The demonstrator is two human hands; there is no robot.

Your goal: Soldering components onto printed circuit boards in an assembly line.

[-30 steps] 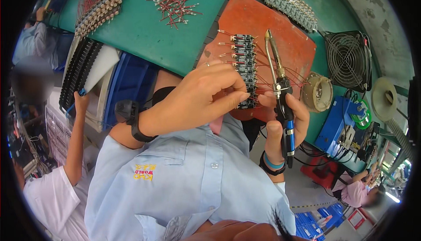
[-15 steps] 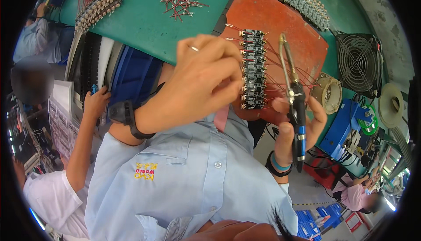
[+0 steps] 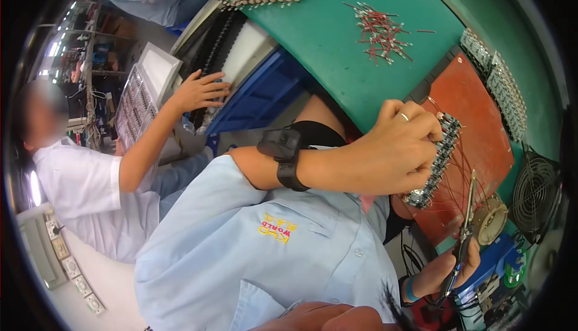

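The green table (image 3: 337,69) spread from 12 to 4 o'clock in the view, and the red mat (image 3: 481,120) on it lay near 3 o'clock; the row of circuit boards (image 3: 444,157) slanted along the mat's near left edge, thin red wires trailing off its right side; good handling, I judged, meant steadying the row lightly from its left, leaving those wires untugged and holding hot metal well away from skin; the left forearm came in from 9 o'clock, its wrist roughly level, and the left hand (image 3: 397,150) covered part of the row, fingers curled inward, though I could not tell whether they pinched anything; the right hand (image 3: 436,274), at 4 o'clock, had its fingers wrapped round the soldering iron (image 3: 462,249), tip pointing toward 12 and apart from the boards.
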